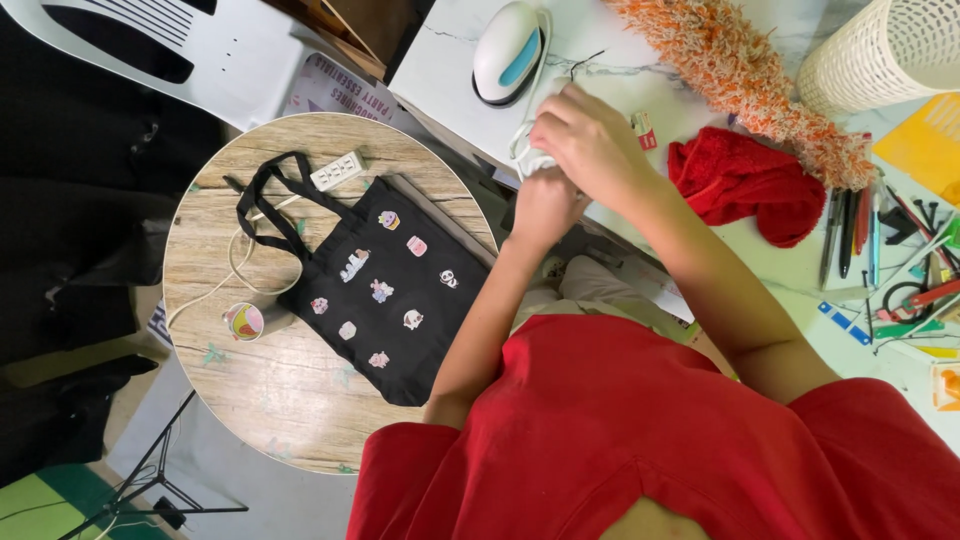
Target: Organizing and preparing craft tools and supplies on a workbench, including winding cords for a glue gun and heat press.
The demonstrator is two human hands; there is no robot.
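At a white marble-look table [450,50] crowded with craft supplies, we see a small crumpled white cloth [530,160] bunched between both hands, the right hand [590,140] and left hand [545,205] with fingers pinching it, just below a white-and-blue mini press [508,52].

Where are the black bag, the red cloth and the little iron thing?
Black tote bag [400,300]: head view, on the middle of its sticker-covered front.
Red cloth [745,185]: head view, on its crumpled middle.
Small white and blue iron [507,50]: head view, on its top.
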